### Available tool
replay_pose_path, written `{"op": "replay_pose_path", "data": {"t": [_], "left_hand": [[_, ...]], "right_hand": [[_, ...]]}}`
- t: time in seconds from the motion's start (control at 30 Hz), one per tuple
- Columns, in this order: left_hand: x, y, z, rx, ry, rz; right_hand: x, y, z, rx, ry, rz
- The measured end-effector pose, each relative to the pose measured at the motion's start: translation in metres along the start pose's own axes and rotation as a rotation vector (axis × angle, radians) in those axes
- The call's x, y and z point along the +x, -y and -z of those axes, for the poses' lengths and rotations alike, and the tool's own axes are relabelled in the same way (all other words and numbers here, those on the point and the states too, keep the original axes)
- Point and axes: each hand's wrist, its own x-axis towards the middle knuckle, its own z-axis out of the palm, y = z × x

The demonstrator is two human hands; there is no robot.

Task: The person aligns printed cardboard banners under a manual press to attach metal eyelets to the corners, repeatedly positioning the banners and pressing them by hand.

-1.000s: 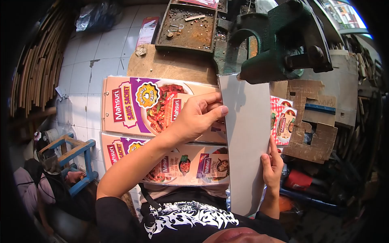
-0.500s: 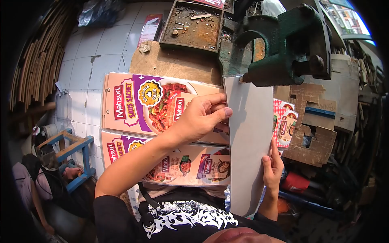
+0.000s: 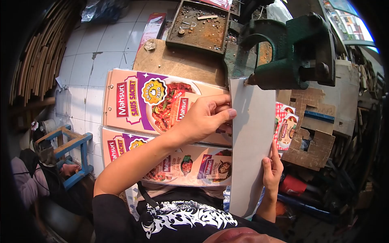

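Note:
A long pale grey sheet (image 3: pixel 253 141) runs from under the green press down toward my body, its plain side facing up. My left hand (image 3: pixel 210 113) pinches its left edge between thumb and fingers. Along the right edge, my right hand (image 3: pixel 273 170) holds it lower down, thumb on top and the other fingers mostly hidden beneath. The sheet's far end touches or lies just under the tip of the press (image 3: pixel 279 69); I cannot tell which. Beneath my left arm lie printed Mahsuri sheets (image 3: pixel 139 107) in two stacks, with metal eyelets at the left edge of the upper one.
A rusty tray (image 3: pixel 198 30) with small metal bits stands behind the wooden board (image 3: pixel 182 65). Right of the press are cut cardboard (image 3: pixel 312 139) and another printed sheet (image 3: pixel 287 125). A blue-framed stool (image 3: pixel 73 156) and a seated person's leg are at the left.
The view has shifted slightly, so the press, tray and sheets appear a little to the right. Both hands keep the same hold on the grey sheet.

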Motion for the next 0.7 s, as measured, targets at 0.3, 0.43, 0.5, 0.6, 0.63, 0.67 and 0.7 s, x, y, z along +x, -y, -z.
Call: {"op": "replay_pose_path", "data": {"t": [0.3,0.43,0.5,0.6,0.63,0.67,0.7], "left_hand": [[0.0006,0.0009,0.0009,-0.016,0.006,0.009],[0.0007,0.0028,0.0014,-0.017,0.008,0.006],[0.0016,0.0031,0.0008,-0.033,0.006,-0.008],[0.0022,0.0038,0.0022,-0.031,-0.004,-0.002],[0.0023,0.0042,0.0033,-0.020,0.004,-0.002],[0.0017,0.0048,0.0037,-0.011,0.011,0.001],[0.0008,0.0042,0.0020,-0.012,0.009,0.000]], "right_hand": [[0.0006,0.0020,-0.0014,0.029,-0.003,-0.005],[-0.0008,-0.0007,-0.0009,0.026,-0.007,-0.008],[-0.0005,0.0003,-0.0004,0.017,-0.011,-0.022],[0.0003,-0.0001,0.0006,0.015,0.004,-0.025],[0.0013,0.0019,-0.0001,0.016,0.005,-0.021],[0.0012,0.0054,-0.0007,0.031,0.009,-0.045],[0.0009,0.0073,-0.0008,0.045,0.014,-0.071]]}}
